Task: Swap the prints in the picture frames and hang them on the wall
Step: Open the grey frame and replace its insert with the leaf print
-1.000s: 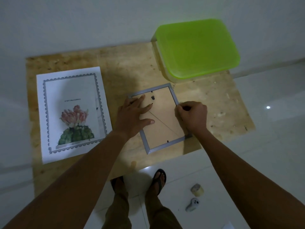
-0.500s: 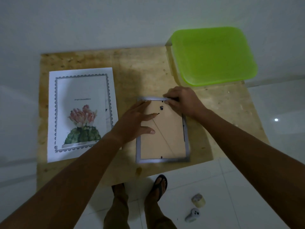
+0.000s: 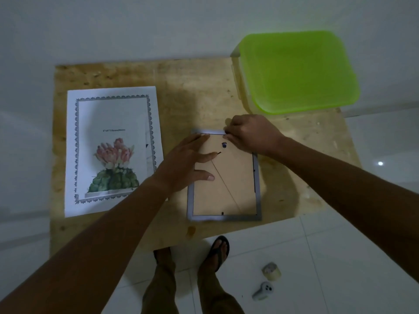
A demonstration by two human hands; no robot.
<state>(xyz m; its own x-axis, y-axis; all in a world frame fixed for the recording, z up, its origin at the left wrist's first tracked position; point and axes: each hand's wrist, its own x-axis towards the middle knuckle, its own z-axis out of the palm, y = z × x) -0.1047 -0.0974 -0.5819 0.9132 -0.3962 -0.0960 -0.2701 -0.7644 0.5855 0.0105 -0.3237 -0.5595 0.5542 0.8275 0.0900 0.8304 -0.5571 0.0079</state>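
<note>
The frame lies face down on the bench, at the near edge and right of centre, with its brown backing board up. A small hanger sits near the top of the board, and a thin diagonal line runs across it. The left hand rests flat on the upper left part of the board; its grip is spread, fingers straight and apart. The right hand is at the frame's top edge near the right corner; its grip is curled and pinches the top rail, and what the fingertips hold there cannot be made out. The print, a flowering cactus inside a patterned border, lies face up along the bench's left side, just beside the left forearm. A box with a green lid occupies the far right corner. On the floor, near the person's feet, lie a tape roll and a small white device.
</note>
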